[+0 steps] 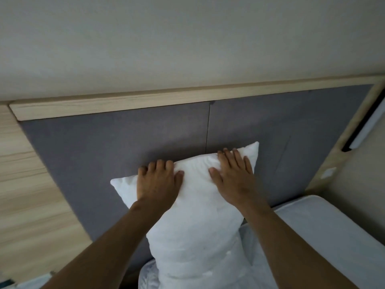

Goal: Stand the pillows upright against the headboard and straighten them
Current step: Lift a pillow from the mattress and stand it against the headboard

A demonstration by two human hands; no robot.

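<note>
A white pillow (pixel 195 226) stands upright on its short end against the grey padded headboard (pixel 87 147). My left hand (pixel 159 182) lies on its upper left part, fingers curled over the top edge. My right hand (pixel 233 174) lies flat on the upper right part, fingers spread, just below the raised top right corner. Both hands press the pillow toward the headboard. The pillow's foot rests on rumpled white bedding (pixel 150 274), which may be a second pillow; I cannot tell.
A light wooden rail (pixel 145 101) caps the headboard, with a plain wall above it. Wooden panelling (pixel 23 184) fills the left. The white mattress (pixel 325 230) extends to the right, beside a wooden side post (pixel 341 147) with a dark slot.
</note>
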